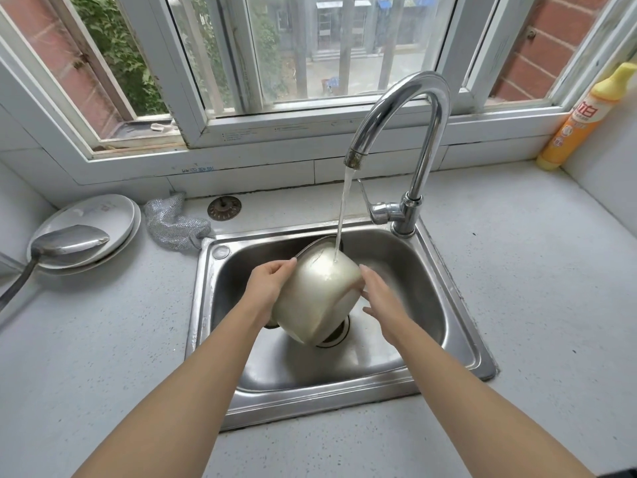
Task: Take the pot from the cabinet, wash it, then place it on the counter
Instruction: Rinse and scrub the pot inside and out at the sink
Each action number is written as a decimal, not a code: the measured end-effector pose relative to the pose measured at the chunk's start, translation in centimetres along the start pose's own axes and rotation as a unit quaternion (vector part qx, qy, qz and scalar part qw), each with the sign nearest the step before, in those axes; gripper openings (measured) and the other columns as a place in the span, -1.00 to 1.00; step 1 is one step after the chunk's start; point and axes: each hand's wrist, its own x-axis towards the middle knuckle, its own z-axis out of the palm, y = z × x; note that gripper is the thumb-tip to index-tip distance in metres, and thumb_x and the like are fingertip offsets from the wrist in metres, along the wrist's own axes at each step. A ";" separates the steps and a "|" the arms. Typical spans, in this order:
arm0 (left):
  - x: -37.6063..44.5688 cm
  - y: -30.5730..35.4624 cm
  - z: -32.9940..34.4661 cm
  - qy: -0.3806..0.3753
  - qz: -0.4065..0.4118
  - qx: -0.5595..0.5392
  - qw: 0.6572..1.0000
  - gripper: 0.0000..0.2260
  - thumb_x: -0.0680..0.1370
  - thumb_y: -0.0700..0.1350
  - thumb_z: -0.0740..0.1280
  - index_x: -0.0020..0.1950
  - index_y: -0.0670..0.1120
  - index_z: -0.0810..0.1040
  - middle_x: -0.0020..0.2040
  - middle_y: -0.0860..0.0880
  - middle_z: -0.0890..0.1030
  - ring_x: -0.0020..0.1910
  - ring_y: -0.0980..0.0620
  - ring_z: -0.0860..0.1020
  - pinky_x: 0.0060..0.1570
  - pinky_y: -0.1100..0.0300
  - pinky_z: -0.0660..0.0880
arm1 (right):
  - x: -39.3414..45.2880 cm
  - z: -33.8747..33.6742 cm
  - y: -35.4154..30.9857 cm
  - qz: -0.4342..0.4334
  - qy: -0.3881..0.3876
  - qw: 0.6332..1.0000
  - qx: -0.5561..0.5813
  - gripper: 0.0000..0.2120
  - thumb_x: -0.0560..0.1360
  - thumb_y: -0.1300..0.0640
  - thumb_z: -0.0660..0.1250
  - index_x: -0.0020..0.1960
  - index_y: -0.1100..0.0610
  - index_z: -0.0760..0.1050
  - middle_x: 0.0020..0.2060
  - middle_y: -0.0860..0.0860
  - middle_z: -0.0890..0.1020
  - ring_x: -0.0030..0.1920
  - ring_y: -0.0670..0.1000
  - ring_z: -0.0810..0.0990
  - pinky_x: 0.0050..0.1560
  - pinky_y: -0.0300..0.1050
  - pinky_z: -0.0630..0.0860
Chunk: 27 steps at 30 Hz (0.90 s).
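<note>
We tilt the dull, pale metal pot (pixel 319 298) under running water; left hand (pixel 267 289) grips it, right hand (pixel 379 298) rests spread against it.

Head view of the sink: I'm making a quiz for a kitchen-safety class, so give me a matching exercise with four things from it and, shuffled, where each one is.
Things:
1. pot
2. detergent bottle
3. ladle
4. mesh scrubber

Places:
A. lying across the stacked plates at left
B. held tilted under the running faucet, over the sink
C. on the counter behind the sink's left corner
D. leaning in the far right corner by the window

Pairs: 1-B, 2-D, 3-A, 4-C
</note>
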 end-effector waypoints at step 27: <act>0.2 -1.0 -2.9 -0.027 0.007 -0.133 0.991 -0.76 0.57 -0.05 0.29 -0.07 -0.18 0.66 -0.18 -0.11 0.70 -0.21 -0.02 0.64 -0.13 0.14 0.57 | 0.2 -0.8 0.1 -0.018 0.034 0.999 -0.034 -0.70 0.61 -0.10 0.03 0.17 -0.06 0.45 0.14 -0.08 0.51 0.16 -0.03 0.45 0.18 -0.06 0.40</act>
